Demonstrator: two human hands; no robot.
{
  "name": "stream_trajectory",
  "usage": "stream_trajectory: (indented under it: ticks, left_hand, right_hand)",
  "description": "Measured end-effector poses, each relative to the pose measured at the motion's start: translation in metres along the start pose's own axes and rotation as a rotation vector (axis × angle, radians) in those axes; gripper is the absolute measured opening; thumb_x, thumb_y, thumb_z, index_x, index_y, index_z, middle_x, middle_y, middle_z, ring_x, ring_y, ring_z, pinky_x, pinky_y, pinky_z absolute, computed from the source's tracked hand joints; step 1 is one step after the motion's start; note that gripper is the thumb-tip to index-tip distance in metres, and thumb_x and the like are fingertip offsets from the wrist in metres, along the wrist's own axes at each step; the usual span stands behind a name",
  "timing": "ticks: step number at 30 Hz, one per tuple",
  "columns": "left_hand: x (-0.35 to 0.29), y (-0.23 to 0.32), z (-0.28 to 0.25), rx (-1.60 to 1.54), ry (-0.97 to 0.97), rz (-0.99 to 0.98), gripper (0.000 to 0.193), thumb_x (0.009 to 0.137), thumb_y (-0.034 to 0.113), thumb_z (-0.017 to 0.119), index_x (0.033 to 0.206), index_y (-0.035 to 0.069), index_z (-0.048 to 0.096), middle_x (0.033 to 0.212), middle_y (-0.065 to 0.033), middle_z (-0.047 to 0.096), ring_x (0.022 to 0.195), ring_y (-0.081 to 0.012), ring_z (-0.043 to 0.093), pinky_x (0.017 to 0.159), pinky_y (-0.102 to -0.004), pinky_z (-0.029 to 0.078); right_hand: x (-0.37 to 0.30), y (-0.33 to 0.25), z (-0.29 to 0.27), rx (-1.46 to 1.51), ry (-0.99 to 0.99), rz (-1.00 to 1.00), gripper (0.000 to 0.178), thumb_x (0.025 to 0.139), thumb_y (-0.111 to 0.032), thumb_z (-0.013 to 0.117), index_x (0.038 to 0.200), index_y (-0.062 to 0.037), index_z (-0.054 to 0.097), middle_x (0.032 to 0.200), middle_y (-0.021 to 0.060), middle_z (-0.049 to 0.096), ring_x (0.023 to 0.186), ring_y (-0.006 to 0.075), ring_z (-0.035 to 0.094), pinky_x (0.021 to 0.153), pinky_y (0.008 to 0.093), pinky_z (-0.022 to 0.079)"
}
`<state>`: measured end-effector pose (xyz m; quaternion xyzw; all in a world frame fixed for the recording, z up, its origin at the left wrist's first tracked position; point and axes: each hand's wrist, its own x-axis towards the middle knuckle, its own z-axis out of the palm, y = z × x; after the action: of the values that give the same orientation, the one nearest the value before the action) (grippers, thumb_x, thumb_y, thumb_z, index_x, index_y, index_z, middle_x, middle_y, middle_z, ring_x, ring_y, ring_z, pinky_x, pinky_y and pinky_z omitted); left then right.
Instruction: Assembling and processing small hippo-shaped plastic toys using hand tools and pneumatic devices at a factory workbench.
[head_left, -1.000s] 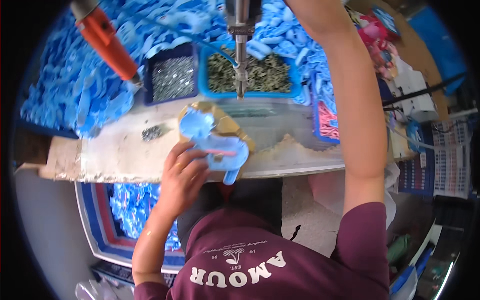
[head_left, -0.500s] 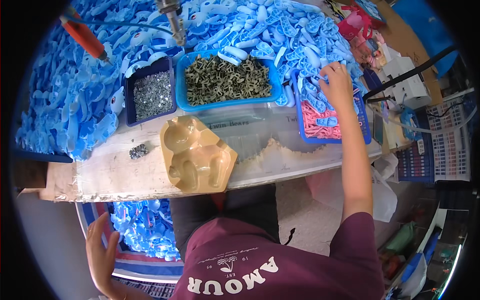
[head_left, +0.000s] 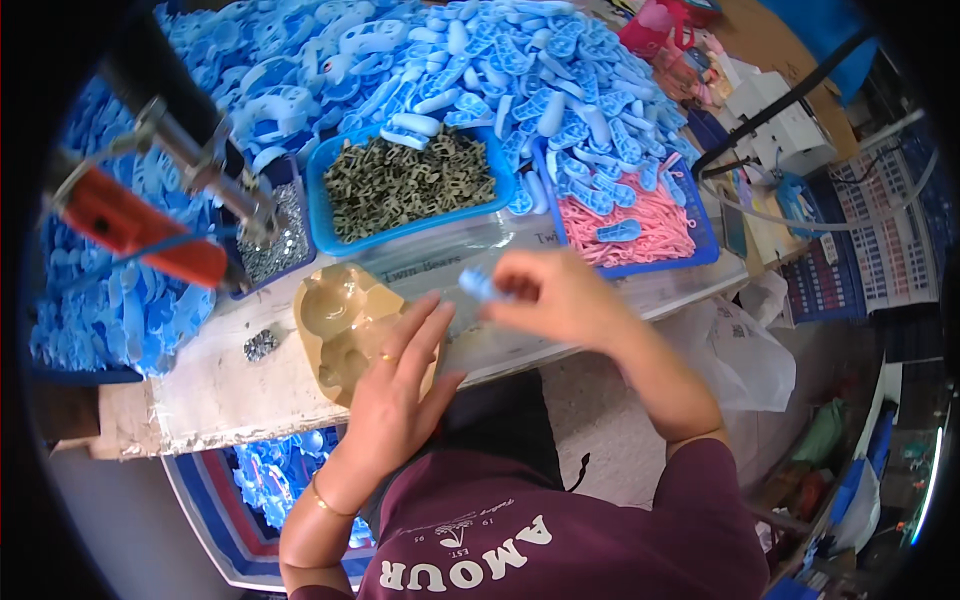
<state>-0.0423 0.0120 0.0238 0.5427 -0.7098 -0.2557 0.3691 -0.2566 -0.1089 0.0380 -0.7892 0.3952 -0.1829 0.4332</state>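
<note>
My right hand (head_left: pixel 565 300) is above the table's front part, its fingers pinching a small light-blue plastic part (head_left: pixel 474 283), blurred by motion. Over the right side of a tan moulded holder (head_left: pixel 318 345) reaches my left hand (head_left: pixel 393 395), its fingers stretched out and holding nothing. The holder has rounded hollows and lies near the table's front edge; my left hand hides part of it. Beyond my right hand stands a blue basket (head_left: pixel 655 266) of pink plastic parts with several light-blue ones on top.
A bright-blue tray (head_left: pixel 425 232) holds brownish metal clips. Left of it, a dark-blue tray (head_left: pixel 303 215) contains small metal pieces. An orange-red power screwdriver (head_left: pixel 135 228) and a metal tool (head_left: pixel 200 170) hang at left. Light-blue parts (head_left: pixel 560 60) are heaped behind; small metal bits (head_left: pixel 261 345) lie beside the holder.
My right hand has come back from the basket toward the holder with a light-blue part. My left hand has risen from below the table to the holder. The view has shifted.
</note>
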Motion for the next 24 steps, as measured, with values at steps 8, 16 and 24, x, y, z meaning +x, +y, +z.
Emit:
stream_trajectory:
  ticks: [8, 16, 24]
  left_hand:
    - [-0.004, -0.026, 0.016, 0.111, 0.000, 0.127, 0.050, 0.078, 0.001, 0.076, 0.126, 0.007, 0.063, 0.111, -0.0122, 0.070, 0.094, -0.0340, 0.069, 0.077, -0.0397, 0.058]
    - [-0.028, -0.026, -0.006, 0.182, 0.119, 0.154, 0.041, 0.072, 0.005, 0.081, 0.111, 0.008, 0.067, 0.114, -0.0106, 0.070, 0.092, -0.0323, 0.069, 0.078, -0.0394, 0.056]
    - [-0.054, -0.064, 0.001, 0.393, 0.007, 0.204, 0.047, 0.074, 0.011, 0.080, 0.119, 0.010, 0.069, 0.125, -0.0057, 0.070, 0.119, -0.0293, 0.062, 0.094, -0.0409, 0.053]
  right_hand:
    - [-0.016, 0.018, -0.022, 0.549, -0.150, 0.202, 0.019, 0.096, -0.020, 0.071, 0.106, -0.0033, 0.069, 0.087, 0.0035, 0.071, 0.074, 0.0092, 0.068, 0.066, 0.0269, 0.054]
    - [0.012, 0.182, -0.140, -0.934, 0.835, 0.455, 0.047, 0.086, -0.047, 0.074, 0.105, -0.0061, 0.062, 0.092, 0.0186, 0.072, 0.087, 0.0390, 0.070, 0.074, 0.0509, 0.053]
    - [-0.008, 0.191, -0.190, -0.700, 0.777, 0.555, 0.045, 0.089, -0.036, 0.072, 0.115, 0.0007, 0.066, 0.101, 0.0199, 0.072, 0.091, 0.0239, 0.074, 0.077, 0.0347, 0.057]
